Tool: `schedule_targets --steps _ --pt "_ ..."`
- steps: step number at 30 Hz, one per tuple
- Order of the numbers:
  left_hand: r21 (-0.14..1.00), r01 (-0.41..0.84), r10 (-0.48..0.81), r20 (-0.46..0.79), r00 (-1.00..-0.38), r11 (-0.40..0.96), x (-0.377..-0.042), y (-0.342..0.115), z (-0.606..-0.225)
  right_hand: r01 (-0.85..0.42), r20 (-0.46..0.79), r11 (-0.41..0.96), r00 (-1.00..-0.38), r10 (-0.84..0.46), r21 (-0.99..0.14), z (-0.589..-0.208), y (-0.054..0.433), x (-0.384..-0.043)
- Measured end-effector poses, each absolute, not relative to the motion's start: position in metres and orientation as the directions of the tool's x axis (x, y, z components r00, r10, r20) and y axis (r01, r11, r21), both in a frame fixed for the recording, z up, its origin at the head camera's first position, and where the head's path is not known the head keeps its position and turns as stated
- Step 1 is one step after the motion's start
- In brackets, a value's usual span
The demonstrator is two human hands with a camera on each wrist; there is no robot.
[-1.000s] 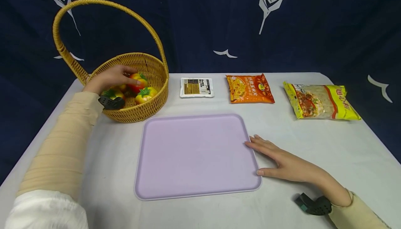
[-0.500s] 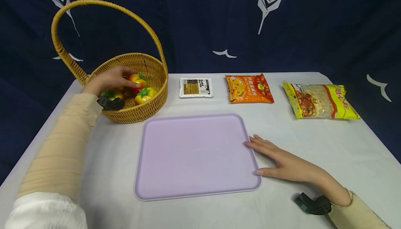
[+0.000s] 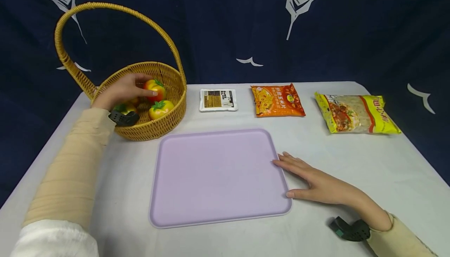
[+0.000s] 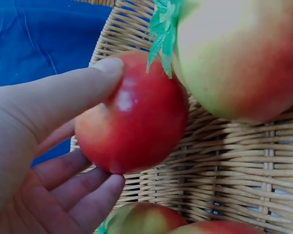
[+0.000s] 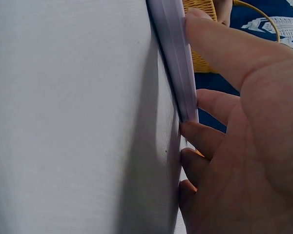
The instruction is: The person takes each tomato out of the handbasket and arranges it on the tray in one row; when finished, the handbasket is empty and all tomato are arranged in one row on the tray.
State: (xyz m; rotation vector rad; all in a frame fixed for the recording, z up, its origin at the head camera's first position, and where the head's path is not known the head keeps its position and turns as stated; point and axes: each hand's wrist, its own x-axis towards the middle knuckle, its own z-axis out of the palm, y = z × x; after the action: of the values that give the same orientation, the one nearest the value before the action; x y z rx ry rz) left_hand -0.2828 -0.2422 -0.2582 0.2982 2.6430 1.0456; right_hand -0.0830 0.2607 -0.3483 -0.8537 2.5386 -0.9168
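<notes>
In the head view my left hand (image 3: 121,89) reaches into the wicker basket (image 3: 154,130) and grips a red-and-yellow tomato (image 3: 154,90) with a green leafy top. Up close in the left wrist view, the thumb lies across this tomato (image 4: 141,122) and the fingers curl under its side. Another tomato (image 3: 161,109) sits just in front of it, and more lie partly hidden under the hand. My right hand (image 3: 316,182) rests at the right rim of a lilac tray (image 3: 218,175), its fingers extended and touching the edge; the right wrist view shows that tray rim (image 5: 173,53).
Behind the tray lie a small white packet (image 3: 218,100), an orange snack bag (image 3: 277,100) and a yellow noodle bag (image 3: 356,113). The basket's tall handle (image 3: 123,9) arches over the left hand. A dark blue curtain (image 3: 218,26) hangs behind the white table.
The tomato in my left hand has risen slightly relative to the basket. My right hand stays at the tray's rim. The whole head view has shifted a little.
</notes>
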Motion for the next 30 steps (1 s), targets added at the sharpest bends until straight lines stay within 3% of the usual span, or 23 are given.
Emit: schedule_targets --steps 9,17,24,30 --pt "0.747 0.127 0.282 -0.084 -0.956 0.652 -0.275 -0.243 -0.244 -0.432 -0.077 0.619 -0.777 -0.625 -0.656 -0.348 0.261 -0.083" --pt "0.814 0.110 0.241 -0.038 -0.970 0.570 -0.239 -0.226 -0.226 -0.443 -0.070 0.620 -0.776 -0.627 -0.647 -0.347 0.261 -0.083" --pt "0.866 0.219 0.314 0.076 -0.946 0.450 -0.207 -0.179 -0.237 -0.458 -0.057 0.616 -0.772 -0.633 -0.641 -0.347 0.261 -0.082" --pt "0.908 0.275 0.441 0.117 -0.890 0.314 -0.194 -0.126 -0.266 -0.455 -0.058 0.617 -0.774 -0.631 -0.642 -0.349 0.261 -0.082"
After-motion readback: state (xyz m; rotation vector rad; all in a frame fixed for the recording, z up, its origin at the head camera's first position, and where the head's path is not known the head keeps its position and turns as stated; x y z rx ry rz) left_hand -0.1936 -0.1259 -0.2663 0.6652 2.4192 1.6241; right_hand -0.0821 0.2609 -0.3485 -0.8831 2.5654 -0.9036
